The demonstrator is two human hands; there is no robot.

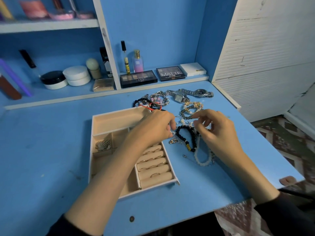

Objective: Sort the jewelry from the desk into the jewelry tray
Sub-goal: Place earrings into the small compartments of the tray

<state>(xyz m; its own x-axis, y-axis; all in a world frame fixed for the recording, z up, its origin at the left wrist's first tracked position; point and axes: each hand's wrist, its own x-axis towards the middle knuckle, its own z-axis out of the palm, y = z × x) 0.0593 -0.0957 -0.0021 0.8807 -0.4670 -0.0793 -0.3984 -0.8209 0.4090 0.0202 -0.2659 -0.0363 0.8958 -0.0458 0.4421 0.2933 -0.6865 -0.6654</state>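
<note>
Just right of the jewelry tray (92,133), the jewelry pile (187,106) lay on the blue desk (51,150). The left hand (153,128) pinched a silver chain (172,133) with curled fingers. The right hand (216,132) curled too, its grip unclear.

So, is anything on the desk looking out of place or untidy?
Yes. The jewelry tray sits askew to the front edge of the desk. Right of it, bracelets and chains lie in a tangled heap, the black bead bracelet against the white bead bracelet.

Beige compartmented jewelry tray (117,120): centre hidden under left forearm (109,176) | pink top-shelf jars (34,8): blurred | left hand (153,126), right hand (216,129): grasp indiscernible
</note>
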